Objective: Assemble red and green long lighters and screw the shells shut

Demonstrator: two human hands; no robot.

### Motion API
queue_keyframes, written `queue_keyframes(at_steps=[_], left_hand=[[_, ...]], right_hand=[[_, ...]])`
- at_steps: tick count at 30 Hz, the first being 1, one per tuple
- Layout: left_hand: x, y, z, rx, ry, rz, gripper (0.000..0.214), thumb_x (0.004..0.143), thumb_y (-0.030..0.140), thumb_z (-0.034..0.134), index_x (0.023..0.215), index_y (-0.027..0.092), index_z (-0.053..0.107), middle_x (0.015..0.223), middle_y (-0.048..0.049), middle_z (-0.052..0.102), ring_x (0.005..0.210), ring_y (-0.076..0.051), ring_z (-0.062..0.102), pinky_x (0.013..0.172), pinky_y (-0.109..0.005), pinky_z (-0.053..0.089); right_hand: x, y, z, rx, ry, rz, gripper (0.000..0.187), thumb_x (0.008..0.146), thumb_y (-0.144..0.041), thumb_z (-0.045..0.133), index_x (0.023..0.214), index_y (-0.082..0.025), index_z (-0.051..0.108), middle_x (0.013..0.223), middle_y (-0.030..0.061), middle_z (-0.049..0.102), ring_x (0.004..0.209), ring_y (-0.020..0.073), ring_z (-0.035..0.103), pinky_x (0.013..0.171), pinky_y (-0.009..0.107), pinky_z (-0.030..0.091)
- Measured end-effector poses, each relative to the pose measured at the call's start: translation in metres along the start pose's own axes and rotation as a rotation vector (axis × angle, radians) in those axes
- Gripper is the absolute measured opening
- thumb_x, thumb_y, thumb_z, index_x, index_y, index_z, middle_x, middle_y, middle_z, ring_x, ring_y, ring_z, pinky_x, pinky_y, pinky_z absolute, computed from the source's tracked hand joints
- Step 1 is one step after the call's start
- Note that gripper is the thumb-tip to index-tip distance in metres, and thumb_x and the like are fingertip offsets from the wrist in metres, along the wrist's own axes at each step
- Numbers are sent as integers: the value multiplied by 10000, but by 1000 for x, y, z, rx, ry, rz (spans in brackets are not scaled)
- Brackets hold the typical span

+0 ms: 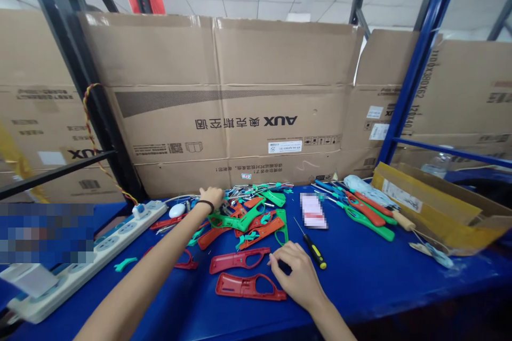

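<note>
We had a messy heap of red and green gun-shaped plastic shells (244, 218) sprawled across a blue table (372, 282), and that's where both hands were working. Our left hand (210, 198), with a black wristband (205, 204), reached over the heap's far edge, its fingers (214, 194) spread, though we couldn't tell if they pinched anything. Our right hand (295, 275) sat in front of the heap, its fingers (274, 260) loosely curled and apparently empty, just beside a long red plastic shell (236, 260). Another red plastic shell (250, 287) lay flat nearby, both probably pulled out so they wouldn't get lost in the heap. A slim black-and-yellow screwdriver (314, 251) lay just right of the heap, likely kept there for easy grabbing. A long white power strip (86, 261) ran left of the heap.
</note>
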State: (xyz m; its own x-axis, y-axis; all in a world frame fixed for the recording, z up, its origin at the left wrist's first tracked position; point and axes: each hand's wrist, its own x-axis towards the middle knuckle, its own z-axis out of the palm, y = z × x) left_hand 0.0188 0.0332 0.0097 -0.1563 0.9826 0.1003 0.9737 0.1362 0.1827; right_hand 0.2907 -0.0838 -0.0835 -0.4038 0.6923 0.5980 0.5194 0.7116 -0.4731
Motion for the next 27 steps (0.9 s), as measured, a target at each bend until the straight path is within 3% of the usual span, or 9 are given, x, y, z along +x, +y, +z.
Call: queue_keyframes(at_steps=[4, 8, 10, 12, 16, 17, 20, 23, 27], left_hand=[[-2, -20, -28, -175, 34, 61, 273, 933, 338, 490, 1125, 158, 564, 1025, -69, 640, 885, -182, 627, 787, -354, 516], [-16, -15, -40, -375, 20, 204, 383, 920, 471, 400, 1009, 147, 583, 720, -14, 644, 618, -141, 600, 599, -248, 480], [-30, -1, -35, -445, 5, 291, 420, 872, 526, 446, 948, 143, 601, 672, -2, 620, 577, -136, 566, 549, -236, 450], [-47, 14, -22, -493, 17, 376, 408, 844, 535, 479, 946, 163, 611, 678, 8, 608, 586, -133, 547, 552, -228, 427], [-81, 30, 15, -549, 84, 454, 336, 856, 477, 496, 1016, 202, 604, 646, 28, 547, 580, -138, 500, 551, -230, 378], [-87, 30, 23, -649, 84, 460, 324, 860, 461, 506, 1033, 201, 591, 651, 28, 544, 592, -139, 502, 554, -228, 377], [-97, 25, 38, -864, -54, 480, 372, 814, 423, 604, 1093, 190, 523, 686, 31, 566, 591, -126, 503, 570, -229, 390], [-99, 21, 41, -1025, -179, 473, 451, 762, 399, 677, 1104, 188, 473, 692, 41, 571, 603, -118, 525, 611, -237, 421], [-99, 21, 38, -1131, -287, 437, 463, 760, 548, 628, 1004, 168, 526, 711, 13, 597, 590, -116, 545, 627, -257, 448]], right_hand=[[3, 0, -4, 17, 31, 20, 327, 926, -282, 430, 682, -203, 632, 691, 36, 661, 716, 172, 565, 712, 314, 405], [38, -3, -3, 182, 84, 127, 333, 916, -355, 447, 706, -205, 657, 744, 55, 677, 761, 194, 604, 762, 339, 450], [65, -6, 6, 401, 57, 253, 287, 890, -415, 487, 869, -204, 680, 871, 71, 700, 823, 210, 633, 751, 340, 489], [89, -8, 19, 725, -13, 407, 368, 810, -490, 587, 1031, -204, 655, 1000, 84, 688, 945, 238, 633, 718, 332, 529], [105, -9, 43, 883, -42, 417, 500, 776, -625, 546, 997, -195, 672, 902, 58, 688, 815, 224, 661, 619, 332, 562], [103, -9, 46, 924, -23, 433, 502, 757, -628, 569, 982, -193, 680, 858, 47, 684, 759, 210, 656, 605, 324, 560], [94, -8, 40, 1070, 73, 534, 473, 672, -568, 695, 949, -185, 696, 735, 13, 648, 625, 156, 601, 557, 279, 534], [90, -8, 23, 1229, 107, 626, 437, 630, -475, 770, 932, -166, 703, 665, -14, 602, 581, 108, 557, 554, 233, 511], [85, -10, 8, 1315, 78, 713, 395, 612, -437, 796, 871, -150, 717, 639, -15, 592, 569, 82, 538, 536, 190, 488]])
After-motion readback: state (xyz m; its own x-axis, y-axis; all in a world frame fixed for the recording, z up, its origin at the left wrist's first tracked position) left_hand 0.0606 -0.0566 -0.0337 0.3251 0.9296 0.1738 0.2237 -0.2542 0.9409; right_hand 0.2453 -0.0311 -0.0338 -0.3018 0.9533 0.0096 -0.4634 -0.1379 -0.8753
